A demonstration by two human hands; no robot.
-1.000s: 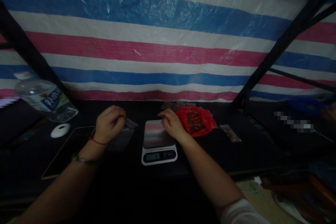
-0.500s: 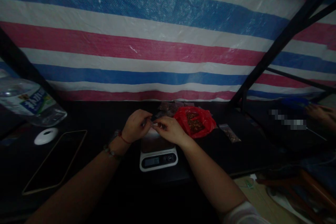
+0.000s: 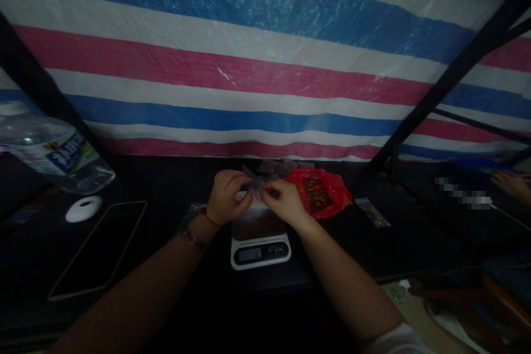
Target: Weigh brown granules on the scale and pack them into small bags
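Observation:
Both hands hold a small clear plastic bag (image 3: 255,183) above a kitchen scale. My left hand (image 3: 228,196) pinches the bag's left side, fingers closed. On its other side, my right hand (image 3: 284,199) is closed on the bag's edge. Under them, the white scale (image 3: 260,254) has a dark platform and a lit display too dim to read. A red plastic bag (image 3: 338,191) lies open just right of my right hand, with brown granular pieces (image 3: 315,194) inside. Several filled clear packets (image 3: 274,167) lie behind my hands. Another packet (image 3: 373,213) rests farther right.
A large clear bottle (image 3: 58,149) leans at the left, near a white oval object (image 3: 83,208) and a phone (image 3: 99,249). Some clear plastic (image 3: 193,215) lies beside my left wrist. A striped sheet (image 3: 249,66) hangs behind. Another person's hand (image 3: 512,182) is at far right.
My hands have moved apart, and the clear bag now shows spread between them. The whole view has shifted slightly, so the table items appear farther right.

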